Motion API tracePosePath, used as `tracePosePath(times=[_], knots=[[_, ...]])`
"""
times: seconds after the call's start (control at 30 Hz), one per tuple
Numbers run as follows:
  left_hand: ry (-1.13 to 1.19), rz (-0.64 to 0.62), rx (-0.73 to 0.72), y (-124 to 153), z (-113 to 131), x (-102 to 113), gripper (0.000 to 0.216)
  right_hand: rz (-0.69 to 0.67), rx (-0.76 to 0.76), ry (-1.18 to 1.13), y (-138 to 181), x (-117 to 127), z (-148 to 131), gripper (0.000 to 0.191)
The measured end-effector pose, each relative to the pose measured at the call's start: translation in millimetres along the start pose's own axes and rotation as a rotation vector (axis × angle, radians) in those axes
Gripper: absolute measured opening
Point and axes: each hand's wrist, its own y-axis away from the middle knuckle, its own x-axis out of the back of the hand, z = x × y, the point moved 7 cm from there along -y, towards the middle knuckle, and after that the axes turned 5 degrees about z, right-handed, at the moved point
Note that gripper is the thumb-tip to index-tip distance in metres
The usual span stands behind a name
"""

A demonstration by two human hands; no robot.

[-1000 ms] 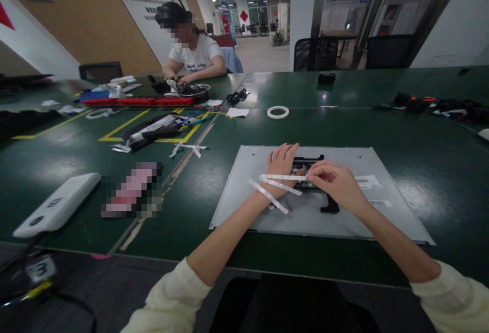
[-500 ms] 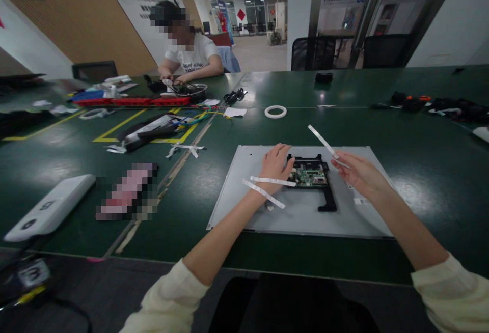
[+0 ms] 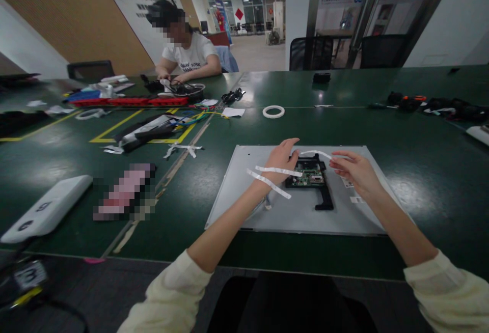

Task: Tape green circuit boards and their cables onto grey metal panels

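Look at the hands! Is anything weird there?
Yes: two white strips lie across the left hand and wrist, with ends sticking out past the skin. It's odd to see them on a person. The right hand holds another strip.

A green table (image 3: 439, 170) is bearing a grey panel (image 3: 237, 190) by its near edge. A phone (image 3: 130, 188) and a white device (image 3: 57, 200) are lying to the left. Scrap tape (image 3: 179, 147) is lying beyond the phone; a tape roll (image 3: 273, 116) is resting beyond the panel, with paper (image 3: 233, 112) lying left of it.
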Motion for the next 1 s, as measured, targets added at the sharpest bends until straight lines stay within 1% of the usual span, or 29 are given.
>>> tracePosePath(times=[0.17, 0.23, 0.33, 0.43, 0.57, 0.67, 0.83, 1.0], knots=[[0.008, -0.067, 0.017, -4.1, 0.6, -20.5, 0.039, 0.013, 0.021, 0.010, 0.0, -1.3, -0.8, 0.036], [-0.027, -0.136, 0.029, -0.6, -2.0, -31.0, 0.041, 0.008, 0.023, 0.065, -1.4, -0.7, -0.4, 0.032], [-0.080, -0.250, 0.000, 6.2, -3.1, -44.5, 0.042, -0.013, 0.023, 0.151, -3.9, 2.2, 0.8, 0.028], [-0.112, -0.304, -0.019, 10.1, -3.1, -50.0, 0.040, -0.047, 0.010, 0.221, -4.8, 5.6, 2.7, 0.025], [-0.133, -0.311, -0.015, 10.8, -2.9, -50.6, 0.041, -0.108, -0.016, 0.370, -3.6, 6.6, 6.8, 0.024], [-0.136, -0.302, -0.024, 10.6, -2.4, -50.9, 0.042, -0.137, 0.009, 0.459, -3.4, 5.1, 8.3, 0.023], [-0.165, -0.290, -0.021, 11.0, -2.8, -51.5, 0.043, -0.170, 0.049, 0.521, -3.9, 1.7, 11.4, 0.024], [-0.211, -0.265, -0.026, 11.1, -1.6, -49.6, 0.043, -0.175, 0.092, 0.607, -3.2, -0.6, 11.7, 0.023]])
